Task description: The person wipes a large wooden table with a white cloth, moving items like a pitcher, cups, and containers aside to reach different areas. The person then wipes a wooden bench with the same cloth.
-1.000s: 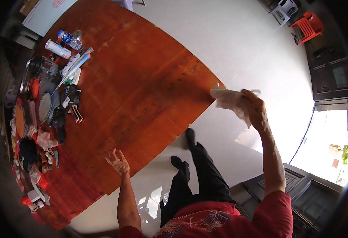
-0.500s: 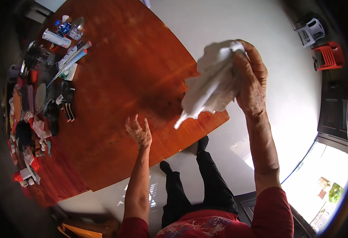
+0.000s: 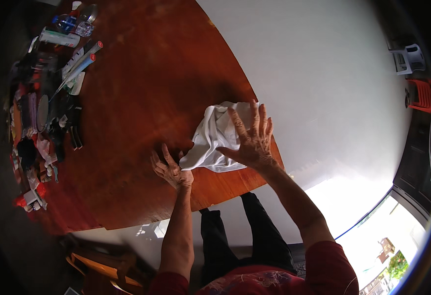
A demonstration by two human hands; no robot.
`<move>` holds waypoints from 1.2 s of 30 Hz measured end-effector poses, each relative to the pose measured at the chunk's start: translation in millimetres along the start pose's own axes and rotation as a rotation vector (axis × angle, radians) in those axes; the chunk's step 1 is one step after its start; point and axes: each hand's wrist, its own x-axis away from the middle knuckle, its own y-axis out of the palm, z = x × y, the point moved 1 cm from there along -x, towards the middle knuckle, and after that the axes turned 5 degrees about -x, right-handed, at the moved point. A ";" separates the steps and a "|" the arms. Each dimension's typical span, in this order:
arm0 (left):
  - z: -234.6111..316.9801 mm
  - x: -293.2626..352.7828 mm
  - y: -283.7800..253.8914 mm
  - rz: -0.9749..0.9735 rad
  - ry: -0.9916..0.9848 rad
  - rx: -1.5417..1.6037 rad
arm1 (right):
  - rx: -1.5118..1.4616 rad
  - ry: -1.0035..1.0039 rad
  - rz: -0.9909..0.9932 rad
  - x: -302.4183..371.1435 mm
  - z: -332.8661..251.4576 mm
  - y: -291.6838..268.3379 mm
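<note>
Pressing down on a crumpled white cloth (image 3: 215,137), the right hand (image 3: 252,142) lies flat with its fingers (image 3: 255,118) spread wide and straight, so they rest on the fabric rather than closing round it. The cloth sits bunched on the reddish-brown wooden desk (image 3: 137,98), close to its near edge, with most of it showing to the left of and beneath the right fingers and one loose corner trailing down toward the left hand (image 3: 171,169). That hand is also open, palm down on the bare wood, its fingers (image 3: 159,160) fanned out and gripping nothing; its thumb side lies just beside the cloth's lower corner, and whether it touches the fabric cannot be told. Both forearms come up from the lower edge, in red sleeves (image 3: 333,265), and dark trousers (image 3: 245,231) show below the desk's edge, under the two hands. Well away from the left fingers, along the desk's far left side, lies a row of clutter (image 3: 43,118): tubes with red caps (image 3: 80,61), a clear plastic bottle (image 3: 73,22), and small dark and red items too blurred to tell apart. Beyond the right fingers the pale floor (image 3: 323,73) stretches away to a white plastic chair (image 3: 407,56) and a red one (image 3: 419,93), far off.
</note>
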 end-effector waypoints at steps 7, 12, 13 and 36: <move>3.5 -0.4 0.1 0.007 -0.008 0.001 | 0.041 -0.184 0.006 -6.5 -22.9 78.7; -1.4 1.2 3.3 0.022 -0.033 -0.023 | 0.159 -0.317 -0.033 -66.7 -6.0 60.8; -0.4 0.0 2.2 0.033 -0.031 0.001 | 0.187 -0.347 -0.021 -79.6 -2.8 58.2; 2.8 -5.6 -5.7 0.031 -0.071 0.000 | 0.007 -1.215 -0.881 -65.5 -0.4 15.4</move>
